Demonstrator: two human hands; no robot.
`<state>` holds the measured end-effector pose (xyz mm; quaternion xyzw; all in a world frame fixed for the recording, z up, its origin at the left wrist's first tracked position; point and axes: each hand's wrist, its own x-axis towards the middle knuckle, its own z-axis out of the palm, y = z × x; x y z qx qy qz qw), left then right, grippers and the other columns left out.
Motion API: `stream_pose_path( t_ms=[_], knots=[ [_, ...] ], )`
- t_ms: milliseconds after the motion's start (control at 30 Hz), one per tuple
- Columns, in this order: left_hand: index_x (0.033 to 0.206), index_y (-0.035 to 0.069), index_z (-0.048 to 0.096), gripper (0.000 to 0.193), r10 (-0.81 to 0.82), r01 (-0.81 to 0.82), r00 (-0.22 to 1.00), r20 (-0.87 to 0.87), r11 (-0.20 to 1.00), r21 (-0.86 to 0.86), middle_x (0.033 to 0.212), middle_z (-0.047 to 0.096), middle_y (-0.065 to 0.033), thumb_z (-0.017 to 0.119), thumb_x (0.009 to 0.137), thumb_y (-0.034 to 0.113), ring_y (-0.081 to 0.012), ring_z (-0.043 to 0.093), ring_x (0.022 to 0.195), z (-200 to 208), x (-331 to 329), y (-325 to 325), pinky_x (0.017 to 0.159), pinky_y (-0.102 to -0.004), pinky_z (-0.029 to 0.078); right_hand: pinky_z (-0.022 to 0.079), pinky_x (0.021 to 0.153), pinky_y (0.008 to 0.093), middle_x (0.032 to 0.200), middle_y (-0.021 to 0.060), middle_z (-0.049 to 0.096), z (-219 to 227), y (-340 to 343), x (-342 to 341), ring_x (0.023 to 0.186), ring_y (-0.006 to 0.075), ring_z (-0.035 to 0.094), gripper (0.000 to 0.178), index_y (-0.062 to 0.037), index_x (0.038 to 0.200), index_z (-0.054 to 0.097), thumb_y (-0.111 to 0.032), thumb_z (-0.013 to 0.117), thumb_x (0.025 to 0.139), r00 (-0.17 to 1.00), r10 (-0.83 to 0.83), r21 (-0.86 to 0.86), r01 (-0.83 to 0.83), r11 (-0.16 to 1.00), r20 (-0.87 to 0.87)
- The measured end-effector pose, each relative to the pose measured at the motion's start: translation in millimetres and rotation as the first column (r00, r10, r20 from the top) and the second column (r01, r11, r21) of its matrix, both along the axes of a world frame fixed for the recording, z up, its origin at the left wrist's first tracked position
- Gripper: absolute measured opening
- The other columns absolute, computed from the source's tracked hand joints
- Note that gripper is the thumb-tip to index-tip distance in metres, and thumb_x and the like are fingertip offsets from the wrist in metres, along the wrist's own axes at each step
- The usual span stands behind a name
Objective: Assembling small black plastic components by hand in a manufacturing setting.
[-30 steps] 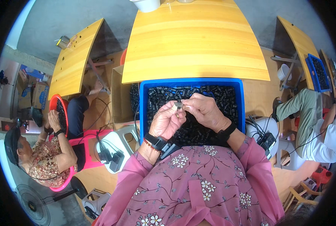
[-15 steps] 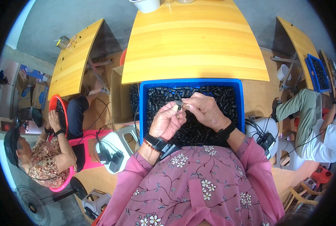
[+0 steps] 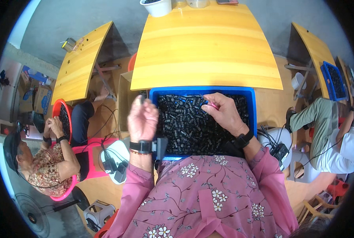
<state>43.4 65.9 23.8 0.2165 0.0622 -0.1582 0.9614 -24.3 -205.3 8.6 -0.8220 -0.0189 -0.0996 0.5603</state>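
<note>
Many small black pieces [image 3: 193, 127] fill much of the blue tub [image 3: 253, 119], which sits between the person's lap and the near edge of the yellow wooden counter [image 3: 208, 47]; judging by that heap, a good deal is left to handle. The right hand [image 3: 225, 113] hangs over the tub, its grip pinched on a small pink object [image 3: 212, 105] whose full shape the fingers hide. The left hand [image 3: 143, 121] is raised at the tub's left rim, near a cardboard box [image 3: 125, 104]; it is blurred, so whether its grip is closed on anything cannot be told. What is done is harder to judge: dark pieces also show in a white bucket [image 3: 160, 8] at the far end of the counter, but nothing marks them as finished or unfinished. At the far left, a co-worker [image 3: 58, 172] has both hands at a red basin [image 3: 57, 106] of similar dark pieces. As for writing, a carton [image 3: 45, 100] behind that person bears blue print, too small to read with certainty, and no lettering can be made out on the pieces or the tub.
</note>
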Motion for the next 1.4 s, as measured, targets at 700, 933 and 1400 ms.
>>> stream_pose_path(
  t_ms=[700,933,1400],
  knots=[
    [0.117,0.001,0.06,0.024,-0.145,0.07,0.975,0.171,0.92,0.385,0.1,0.067,-0.01,0.06,0.097,0.015,-0.0178,0.065,0.081,6,-14,-25,0.07,-0.0301,0.055,0.049,0.068,0.0326,0.08,0.0084,0.062,-12,11,11,0.072,0.0205,0.058,0.021,0.0009,0.105,0.069,-0.006,0.068,0.085,0.989,0.145,-0.14,-0.15,0.979,-0.043],
    [0.114,0.0,0.062,0.021,-0.41,0.391,0.91,-0.06,0.801,0.453,0.097,0.069,-0.0094,0.06,0.097,0.012,-0.0157,0.068,0.077,-6,-43,-58,0.067,-0.0286,0.057,0.046,0.072,0.0202,0.085,-0.0021,0.064,23,10,-6,0.079,0.0028,0.054,0.022,-0.0012,0.11,0.071,-0.01,0.069,0.09,0.934,0.336,0.52,-0.23,0.823,-0.119],
    [0.102,0.005,0.062,0.01,-0.403,0.379,0.915,-0.006,0.854,0.357,0.091,0.068,-0.0071,0.062,0.096,0.013,-0.0142,0.065,0.074,-11,-48,-64,0.063,-0.0278,0.053,0.045,0.067,0.0193,0.084,-0.0035,0.062,4,12,-6,0.073,0.0032,0.051,0.021,0.0005,0.107,0.071,-0.006,0.072,0.088,0.975,0.217,0.397,-0.218,0.892,0.048]
  ],
)
